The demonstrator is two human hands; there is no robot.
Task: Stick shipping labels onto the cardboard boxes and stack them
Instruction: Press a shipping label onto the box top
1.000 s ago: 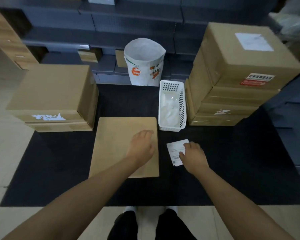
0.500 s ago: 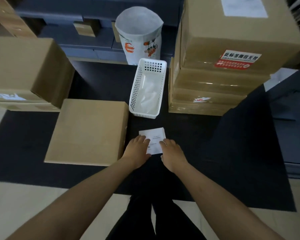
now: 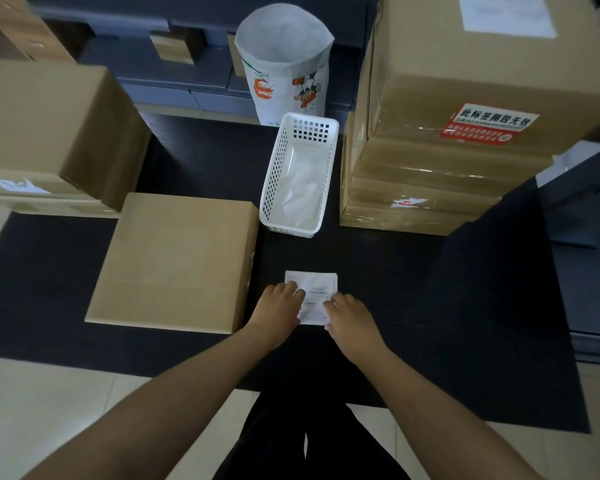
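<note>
A small stack of white shipping labels [image 3: 315,287] lies on the black mat [image 3: 413,292], just right of a flat unlabelled cardboard box [image 3: 174,261]. My left hand [image 3: 278,306] rests its fingertips on the labels' left part. My right hand [image 3: 350,317] has its fingers curled at the lower right edge of the top label and seems to pinch it. A tall stack of cardboard boxes [image 3: 465,98] with a white label on top and a red sticker on its front stands at the back right. Another stack of boxes [image 3: 49,126] stands at the back left.
A white plastic basket [image 3: 274,174] with crumpled backing paper in it stands behind the labels. Behind it is an open white paper bag [image 3: 284,64]. Dark grey shelving runs along the back and right side. Pale floor tiles border the mat in front.
My left hand left the flat box and came over to the labels beside my right hand. The camera moved forward and tilted down, so everything looks closer.
</note>
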